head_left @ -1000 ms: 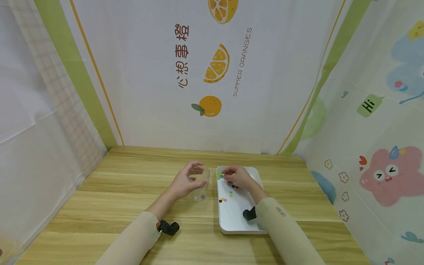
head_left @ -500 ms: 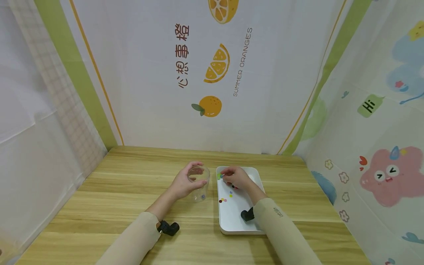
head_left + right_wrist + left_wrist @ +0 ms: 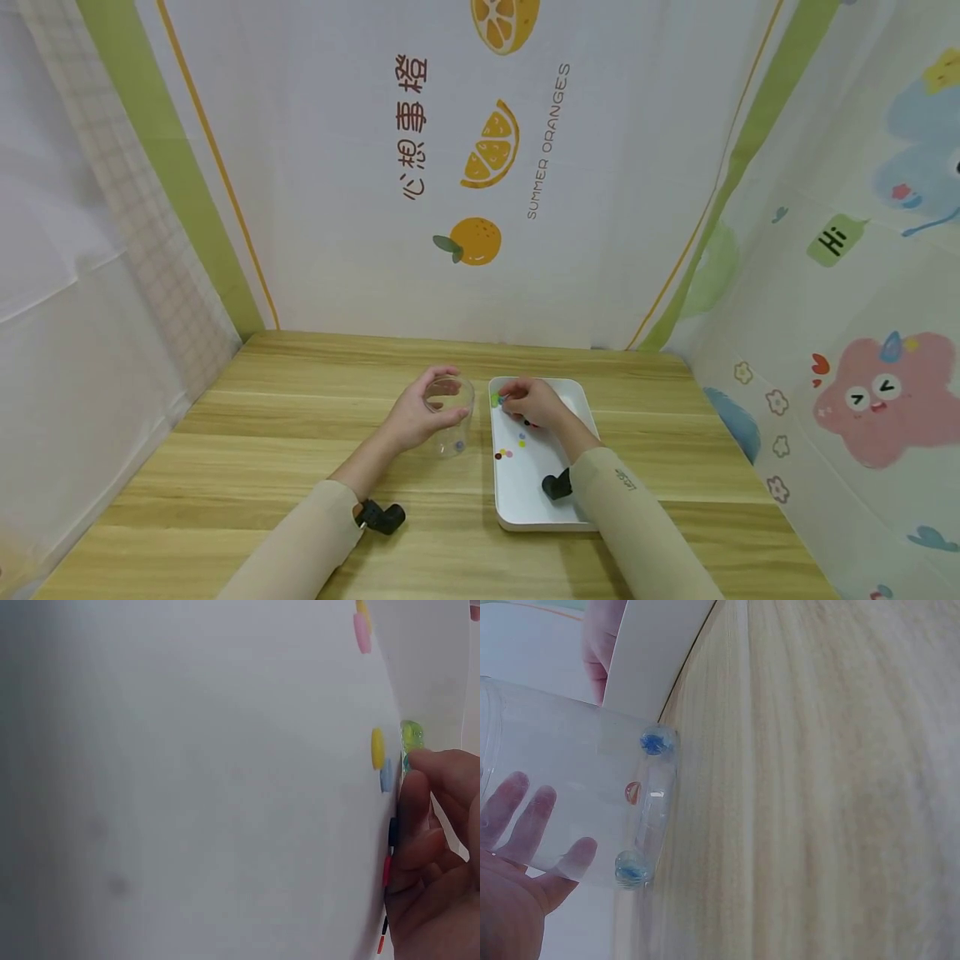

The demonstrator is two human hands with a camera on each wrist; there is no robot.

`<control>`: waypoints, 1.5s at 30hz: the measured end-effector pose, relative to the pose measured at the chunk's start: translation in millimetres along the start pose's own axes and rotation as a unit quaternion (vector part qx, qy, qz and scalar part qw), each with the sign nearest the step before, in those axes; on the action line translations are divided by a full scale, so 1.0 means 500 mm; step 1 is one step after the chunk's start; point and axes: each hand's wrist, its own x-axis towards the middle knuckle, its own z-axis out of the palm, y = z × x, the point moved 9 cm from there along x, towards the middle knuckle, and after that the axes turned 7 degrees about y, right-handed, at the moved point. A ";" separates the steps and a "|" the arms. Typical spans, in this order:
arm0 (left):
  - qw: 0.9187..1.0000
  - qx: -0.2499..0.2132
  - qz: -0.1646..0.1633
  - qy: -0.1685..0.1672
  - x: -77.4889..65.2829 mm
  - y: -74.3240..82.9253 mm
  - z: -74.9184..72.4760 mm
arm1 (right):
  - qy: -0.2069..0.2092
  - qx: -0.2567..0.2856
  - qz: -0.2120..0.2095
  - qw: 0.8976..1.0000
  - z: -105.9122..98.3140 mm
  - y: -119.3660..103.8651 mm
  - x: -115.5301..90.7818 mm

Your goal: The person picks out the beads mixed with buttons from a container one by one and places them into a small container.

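Note:
My left hand (image 3: 414, 419) grips a clear plastic cup (image 3: 452, 435) from its left side, thumb near, fingers round the far side. A few marbles lie at the cup's bottom, among them a blue-streaked marble (image 3: 655, 741) and a reddish-orange one (image 3: 633, 793). The cup's base is at or just above the table. Over the white tray's (image 3: 525, 504) far left corner, my right hand (image 3: 542, 404) pinches a blue marble (image 3: 502, 399) between thumb and fingertips, though the fingers partly hide it. Yellow-green marbles (image 3: 412, 735) rest beside it against the tray wall.
Small flat coloured discs are scattered in the tray: a yellow disc (image 3: 377, 748), a light blue one (image 3: 386, 775), a pink one (image 3: 362, 633), plus dark and red ones partly behind my right hand. The wooden table (image 3: 262, 467) runs up to a white printed curtain (image 3: 337, 250).
My right hand has shifted slightly left and down, its fingertips closing in at the blue marble. The left hand and cup stay where they were.

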 end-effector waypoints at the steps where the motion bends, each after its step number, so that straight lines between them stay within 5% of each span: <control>1: 1.000 0.000 0.000 0.000 -0.001 0.000 0.000 | 0.000 0.002 0.001 1.000 0.000 0.001 0.001; 45: 1.000 0.008 0.001 0.002 -0.001 -0.001 0.000 | -0.003 0.004 -0.009 1.000 -0.010 0.003 -0.011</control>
